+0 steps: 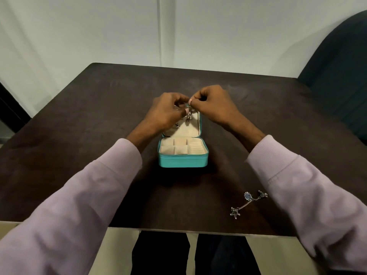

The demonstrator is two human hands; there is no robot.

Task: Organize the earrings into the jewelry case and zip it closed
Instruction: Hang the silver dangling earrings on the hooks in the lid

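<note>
My fingers (189, 101) are curling in at the top edge of the raised lid, both hands meeting there fingertip to fingertip. My left hand (166, 112) is bending its fingers inward over the lid's left side, and I cannot tell what, if anything, it is pinching. My right hand (213, 105) is pinching something small at the lid's top edge, right above a small silver dangling earring (189, 116) that is hanging against the cream lining; the exact contact is too fine to make out.

The dark brown wooden table (99, 135) is spreading under everything, with a dark teal upholstered chair (341, 76) standing at its far right corner. My pale lilac sleeves (69, 205) are reaching in from both sides of the near edge.

The small turquoise zip-around jewelry case (182, 160) is sitting open in the middle of the table, its lid (193, 129) standing tilted back on the far side. Its cream velvet-lined base is showing square compartments on the left and ring rolls on the right. A second small dark earring (177, 126) is sitting on the lid lining, low and to the left, just beside my left hand.

Near the table's front edge, to the right and well apart from the case, a silver chain earring with a star charm (236, 212) is lying flat, and an oval pale-stone piece (247, 196) is lying touching its other end.
</note>
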